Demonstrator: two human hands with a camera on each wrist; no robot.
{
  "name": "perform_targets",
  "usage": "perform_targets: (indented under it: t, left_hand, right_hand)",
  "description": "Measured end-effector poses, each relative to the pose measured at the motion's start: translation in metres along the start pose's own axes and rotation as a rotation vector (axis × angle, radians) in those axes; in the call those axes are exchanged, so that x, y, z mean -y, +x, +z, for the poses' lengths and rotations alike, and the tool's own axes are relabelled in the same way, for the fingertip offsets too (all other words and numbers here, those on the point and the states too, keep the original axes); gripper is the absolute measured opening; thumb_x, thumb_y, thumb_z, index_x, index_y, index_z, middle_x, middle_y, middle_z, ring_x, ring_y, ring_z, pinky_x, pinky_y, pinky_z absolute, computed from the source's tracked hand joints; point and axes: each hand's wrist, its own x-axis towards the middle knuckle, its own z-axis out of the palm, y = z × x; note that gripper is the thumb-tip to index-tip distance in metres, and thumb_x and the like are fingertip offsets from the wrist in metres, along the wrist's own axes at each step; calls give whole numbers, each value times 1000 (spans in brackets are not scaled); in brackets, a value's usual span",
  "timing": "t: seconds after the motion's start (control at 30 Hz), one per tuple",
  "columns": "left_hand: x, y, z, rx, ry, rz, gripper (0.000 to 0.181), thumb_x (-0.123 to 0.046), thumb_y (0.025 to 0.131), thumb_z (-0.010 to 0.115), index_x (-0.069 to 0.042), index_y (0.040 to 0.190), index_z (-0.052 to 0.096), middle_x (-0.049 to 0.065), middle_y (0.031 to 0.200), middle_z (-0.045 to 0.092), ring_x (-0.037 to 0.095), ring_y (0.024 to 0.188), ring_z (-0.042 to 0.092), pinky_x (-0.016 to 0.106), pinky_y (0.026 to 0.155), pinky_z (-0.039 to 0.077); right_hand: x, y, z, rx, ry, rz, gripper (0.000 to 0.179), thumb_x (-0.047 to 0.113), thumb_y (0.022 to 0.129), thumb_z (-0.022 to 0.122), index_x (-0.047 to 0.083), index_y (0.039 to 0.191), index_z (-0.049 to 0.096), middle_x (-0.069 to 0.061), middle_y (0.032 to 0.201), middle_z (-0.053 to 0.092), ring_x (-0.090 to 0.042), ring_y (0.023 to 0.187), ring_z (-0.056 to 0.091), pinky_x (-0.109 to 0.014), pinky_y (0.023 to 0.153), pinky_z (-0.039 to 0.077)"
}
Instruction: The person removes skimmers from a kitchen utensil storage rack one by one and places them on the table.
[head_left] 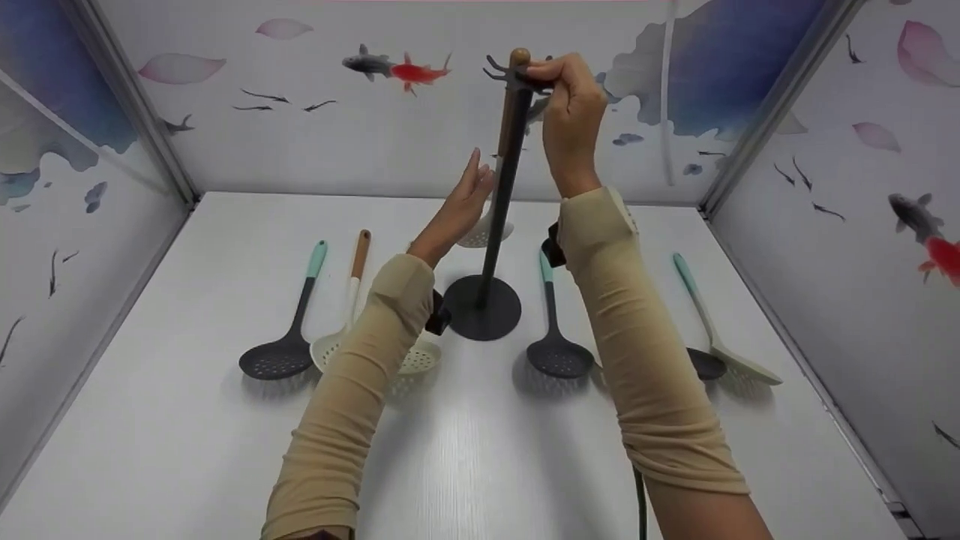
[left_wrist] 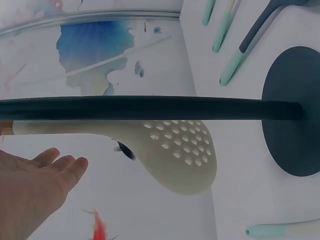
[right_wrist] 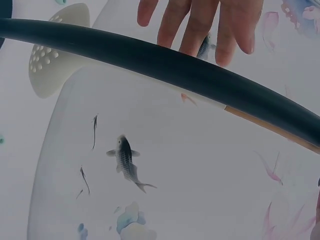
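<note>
A dark utensil stand [head_left: 508, 161] with a round base [head_left: 484, 322] and a wooden knob [head_left: 520, 56] rises from the white table, its pole leaning in the head view. At its top, my right hand [head_left: 576, 124] pinches the hook ring beside the knob. A cream skimmer [left_wrist: 182, 170] with a wooden handle [head_left: 504, 124] hangs behind the pole, which covers part of it. My left hand [head_left: 455, 214] is held up left of the pole, fingers extended and nothing in them. Those fingers are near the skimmer's handle in the left wrist view.
Left of the base lie a black skimmer [head_left: 276, 361], a wooden-handled cream skimmer [head_left: 361, 255] and another pale skimmer [head_left: 420, 360]. To the right are a black skimmer [head_left: 559, 356], a dark utensil [head_left: 705, 364] and a cream turner [head_left: 742, 366]. Patterned panels [head_left: 420, 150] enclose the table.
</note>
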Motion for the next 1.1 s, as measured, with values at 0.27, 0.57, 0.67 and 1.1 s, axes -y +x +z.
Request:
perform_targets:
  t: [0.27, 0.57, 0.67, 1.1]
  left_hand:
    - [2, 1, 2, -25, 27, 0, 61, -45, 99, 25, -22, 151, 2, 9, 150, 30, 21, 140, 28, 41, 115, 20]
    - [4, -7, -9, -168, 76, 95, 39, -26, 99, 42, -4, 131, 48, 13, 124, 53, 22, 107, 52, 31, 90, 44]
    - [5, -9, -13, -207, 63, 101, 36, -23, 97, 46, -2, 125, 52, 13, 119, 55, 22, 102, 55, 28, 84, 47]
    - [1, -18, -14, -255, 32, 127, 28, -18, 96, 45, -4, 119, 53, 14, 104, 65, 24, 91, 63, 26, 73, 50]
  right_hand:
    - [0, 1, -2, -17, 3, 1, 31, -10, 93, 33, -8, 83, 62, -18, 90, 65, -23, 90, 63, -23, 86, 49]
    - [-3, 1, -1, -11, -11, 3, 31, -9, 94, 32, -7, 84, 62, -18, 91, 65, -21, 88, 63, -22, 84, 49]
    - [-1, 0, 0, -9, -7, 4, 31, -9, 94, 32, -8, 85, 62, -19, 91, 64, -21, 88, 63, -22, 85, 50]
    - [-24, 4, 5, -23, 3, 27, 31, -8, 94, 33, -4, 84, 63, -15, 92, 64, -19, 90, 63, -22, 85, 49]
